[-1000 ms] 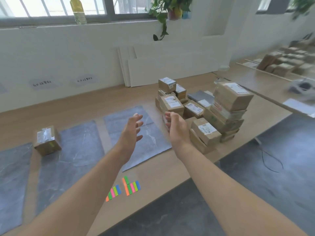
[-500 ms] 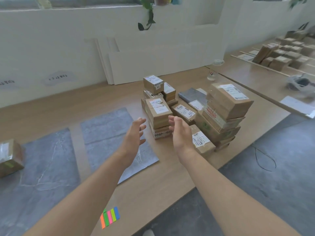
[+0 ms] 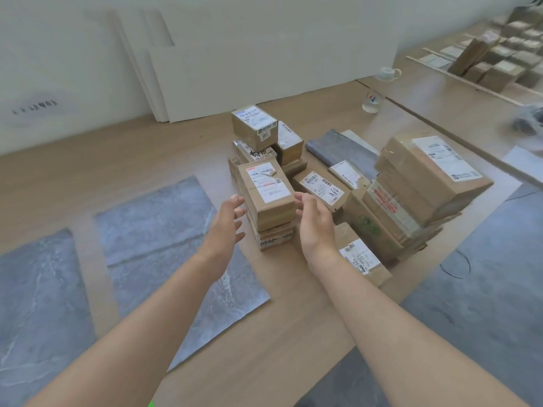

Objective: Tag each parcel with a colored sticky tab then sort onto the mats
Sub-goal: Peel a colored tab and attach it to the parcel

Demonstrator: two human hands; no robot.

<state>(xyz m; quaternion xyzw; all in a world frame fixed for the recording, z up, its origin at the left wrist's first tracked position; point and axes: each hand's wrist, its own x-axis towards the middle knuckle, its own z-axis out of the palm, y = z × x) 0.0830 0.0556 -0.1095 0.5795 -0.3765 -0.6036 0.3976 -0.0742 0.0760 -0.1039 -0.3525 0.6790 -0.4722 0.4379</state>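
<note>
Neither grip has closed: the left hand (image 3: 224, 227) and the right hand (image 3: 316, 223) are both spread and empty, palms turned toward each other on either side of the top parcel (image 3: 266, 195) of a short stack at the near-left corner of the parcel pile (image 3: 411, 195) on the wooden counter (image 3: 293, 333). In the head view, the only one given, the left fingertips (image 3: 238, 201) sit just beside the box's left face and the right fingertips (image 3: 302, 198) just beside its right face; whether either already touches the cardboard I cannot tell. That parcel is a brown carton with a white shipping label on top, resting on a lower box (image 3: 274, 237) printed along its front edge. To do this step well, I judge both palms should press flat on opposite side faces, low enough to stay clear of the label, and the lift should go straight up so the box beneath is not dragged along and the neighbouring labelled parcel (image 3: 321, 186) on the right is not nudged. The grey mats (image 3: 164, 230) lie to the left, bare where visible, and only a sliver of green (image 3: 151, 403) shows at the bottom edge, perhaps the sticky tabs, so the carton likely needs bringing toward the near edge for tagging.
</note>
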